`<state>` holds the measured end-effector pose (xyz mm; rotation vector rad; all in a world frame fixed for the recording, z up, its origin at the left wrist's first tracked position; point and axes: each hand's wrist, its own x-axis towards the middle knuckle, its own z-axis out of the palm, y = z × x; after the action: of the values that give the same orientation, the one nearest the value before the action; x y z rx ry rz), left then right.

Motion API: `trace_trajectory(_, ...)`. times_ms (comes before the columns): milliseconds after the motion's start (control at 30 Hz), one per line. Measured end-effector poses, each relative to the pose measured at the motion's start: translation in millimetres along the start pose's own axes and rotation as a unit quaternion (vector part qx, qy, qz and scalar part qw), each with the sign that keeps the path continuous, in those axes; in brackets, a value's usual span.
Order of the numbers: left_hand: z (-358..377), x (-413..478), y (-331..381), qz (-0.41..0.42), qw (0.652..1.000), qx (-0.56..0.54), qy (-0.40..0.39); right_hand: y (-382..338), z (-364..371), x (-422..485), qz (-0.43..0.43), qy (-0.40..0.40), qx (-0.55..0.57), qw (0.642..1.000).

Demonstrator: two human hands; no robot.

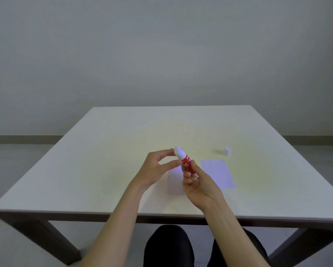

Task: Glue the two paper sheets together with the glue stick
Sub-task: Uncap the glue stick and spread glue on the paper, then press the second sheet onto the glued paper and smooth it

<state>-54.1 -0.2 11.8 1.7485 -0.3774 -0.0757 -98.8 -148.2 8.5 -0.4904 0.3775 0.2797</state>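
A red glue stick with a white top is held tilted above the table. My right hand grips its red body from below. My left hand pinches the white top between thumb and fingers. One pale paper sheet lies flat on the table to the right of my hands. A second sheet lies under my hands and is partly hidden by them.
A small white object, possibly a cap, stands on the table beyond the right sheet. The white table has dark legs, and its near edge runs just above my knees. A plain wall stands behind.
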Motion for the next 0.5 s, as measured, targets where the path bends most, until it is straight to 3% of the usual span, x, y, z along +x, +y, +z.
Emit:
trace_trajectory(67, 6.7, 0.0, 4.5, 0.033, 0.999, -0.023, 0.031, 2.0, 0.5, 0.8, -0.009, -0.008, -0.033, 0.999)
trace_trajectory(133, 6.4, 3.1, 8.2, 0.048, 0.996, -0.022, 0.071, 0.9, -1.2, 1.1, -0.047, 0.004, -0.138, 0.989)
trace_trajectory(200, -1.7, 10.3, 12.6, 0.047, 0.994, 0.005, 0.1, -0.8, -6.9, -1.6, -0.133, 0.044, -0.329, 0.934)
trace_trajectory(233, -8.4, 16.2, 14.8, 0.046, 0.991, 0.032, 0.119, -1.5, -12.2, -3.1, -0.189, 0.067, -0.434, 0.878)
trace_trajectory(300, -24.5, 30.9, 19.0, 0.036, 0.979, 0.119, 0.159, -1.7, -23.8, -5.8, -0.284, 0.071, -0.634, 0.715)
trace_trajectory(400, -42.9, 52.0, 20.5, -0.005, 0.952, 0.231, 0.202, 6.4, -35.5, -7.4, -0.313, 0.022, -0.818, 0.482)
trace_trajectory(433, -45.2, 57.9, 18.5, -0.016, 0.945, 0.253, 0.209, 10.2, -37.2, -7.4, -0.316, 0.007, -0.849, 0.424)
trace_trajectory(500, -44.9, 65.8, 15.8, -0.025, 0.931, 0.29, 0.218, 15.8, -36.2, -6.7, -0.315, -0.015, -0.881, 0.352)
